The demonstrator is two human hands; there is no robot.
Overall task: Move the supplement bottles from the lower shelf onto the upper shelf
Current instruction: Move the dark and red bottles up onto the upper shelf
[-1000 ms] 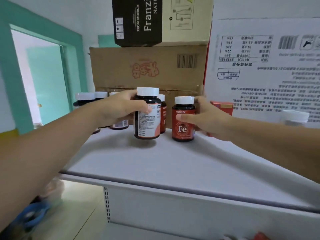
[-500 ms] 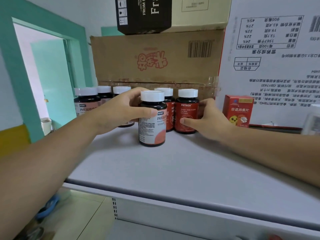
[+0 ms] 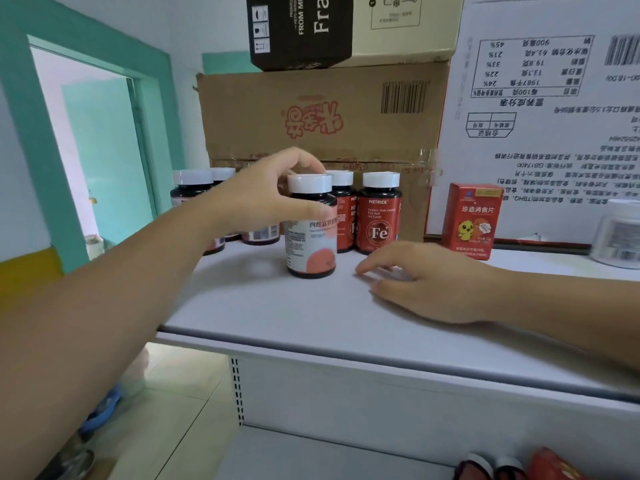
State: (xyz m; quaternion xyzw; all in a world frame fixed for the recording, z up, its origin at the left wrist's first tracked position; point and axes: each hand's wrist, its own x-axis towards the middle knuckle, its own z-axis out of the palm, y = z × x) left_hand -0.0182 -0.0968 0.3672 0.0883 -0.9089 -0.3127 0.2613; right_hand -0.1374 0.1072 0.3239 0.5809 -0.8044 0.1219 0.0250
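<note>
A dark supplement bottle (image 3: 311,237) with a white cap and a white and pink label stands on the upper shelf (image 3: 277,306), in front of the other bottles. The left hand (image 3: 263,197) grips it near the top, with the thumb across the front of its shoulder and the fingers curled over behind the cap. The label is blurred and the thumb covers part of it.

The right hand (image 3: 427,285) lies low over the shelf just right of the bottle, with its fingers loose and slightly bent, and it holds nothing.

Just behind stand two red-labelled bottles. The right one, the Fe bottle (image 3: 379,216), is in clear view. The held bottle half hides its neighbour (image 3: 345,213). More white-capped bottles (image 3: 192,183) farther left are mostly covered by the left forearm.

To the right stand a small red box (image 3: 472,225) and a clear jar (image 3: 618,233), which the frame edge cuts off. A brown cardboard box (image 3: 311,116), a black box (image 3: 298,29) on top of it and a white carton (image 3: 536,116) fill the back of the shelf.

On the lower shelf (image 3: 311,455), only the tops of a few items (image 3: 474,467) show at the bottom edge, and they are too cut off to identify.
</note>
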